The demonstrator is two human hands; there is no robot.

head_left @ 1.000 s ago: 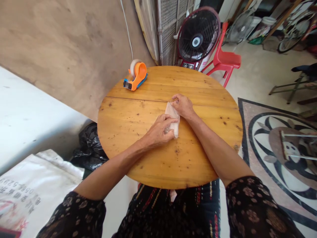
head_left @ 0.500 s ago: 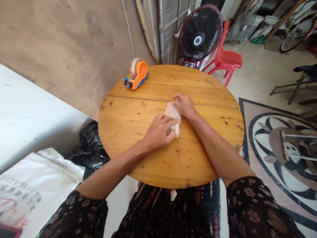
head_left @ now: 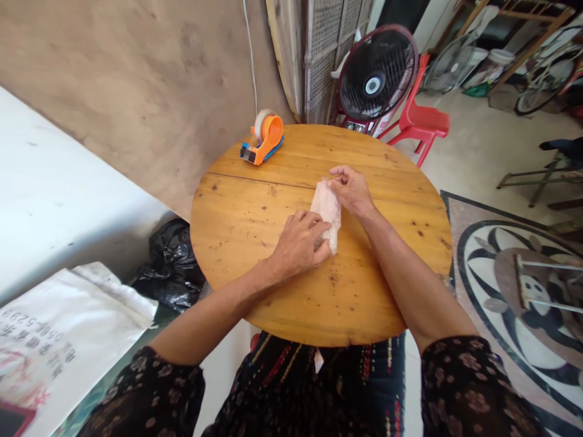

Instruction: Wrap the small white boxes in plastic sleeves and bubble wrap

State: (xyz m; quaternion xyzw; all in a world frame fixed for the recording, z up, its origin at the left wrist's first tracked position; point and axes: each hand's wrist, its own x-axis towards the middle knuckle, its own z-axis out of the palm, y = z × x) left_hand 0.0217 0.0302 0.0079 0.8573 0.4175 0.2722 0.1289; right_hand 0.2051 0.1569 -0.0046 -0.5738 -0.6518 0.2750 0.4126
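Note:
A thin, pale pink folded piece (head_left: 327, 203), slightly wrinkled, lies lengthwise on the round wooden table (head_left: 246, 224); whether it is cloth, paper or plastic I cannot tell. My left hand (head_left: 304, 240) rests over its near part, fingers curled on top and thumb at the near end, closed on it. At the far end, my right hand (head_left: 351, 189) pinches the far right corner between thumb and fingers, partly hiding it. An orange tape dispenser (head_left: 272, 136) with a roll of clear tape stands at the table's far left, apart from both hands.
Behind the table stand a dark red fan (head_left: 380, 73) and a red chair (head_left: 426, 118). A black plastic bag (head_left: 170, 267) and a printed white sack (head_left: 77, 328) lie at the left. A patterned mat (head_left: 483, 261) covers floor at the right.
The camera view has shifted slightly, so the table appears farther right. The right hand has lifted its fingers a little at the far corner, and more of the pink piece's far end shows.

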